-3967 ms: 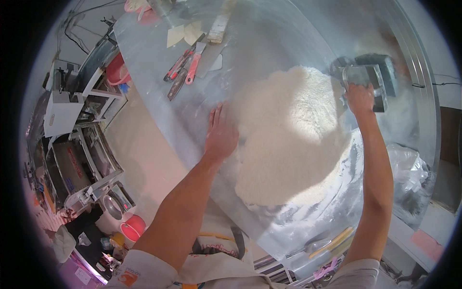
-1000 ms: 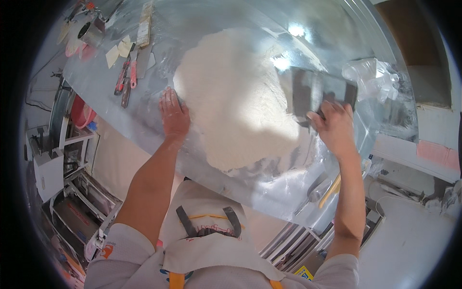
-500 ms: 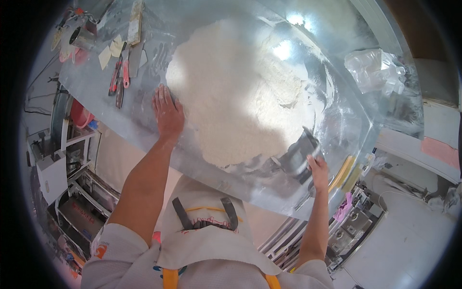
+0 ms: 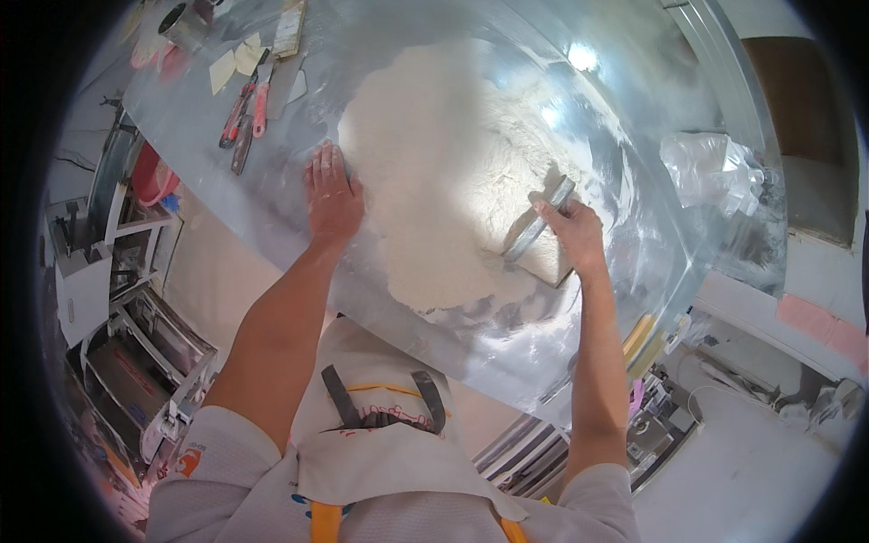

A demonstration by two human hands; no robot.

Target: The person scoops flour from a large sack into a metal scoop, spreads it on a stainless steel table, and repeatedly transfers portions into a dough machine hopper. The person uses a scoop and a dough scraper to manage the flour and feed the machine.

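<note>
My left hand (image 4: 335, 204) lies flat with its fingers stretched out on the metal tabletop (image 4: 281, 195), just beside the left edge of a wide, pale heap of powder (image 4: 416, 208). At the heap's right side, my right hand (image 4: 579, 237) grips a flat metal scraper (image 4: 534, 226) by its thick grey upper edge. The scraper is tilted, and its lower edge meets the powder. Ridges and loosened powder show around it. Part of the blade is hidden behind my right hand.
Red-handled putty knives (image 4: 261, 107), pale flat cards (image 4: 233, 65) and a metal cup (image 4: 184, 27) sit at the far left of the table. A crumpled clear plastic bag (image 4: 706, 172) lies at the right. Below the right edge are yellow strips (image 4: 641, 339).
My right hand has carried the scraper up and leftward from the table's near right into the powder. My left hand stays flat on the tabletop. The view has shifted slightly.
</note>
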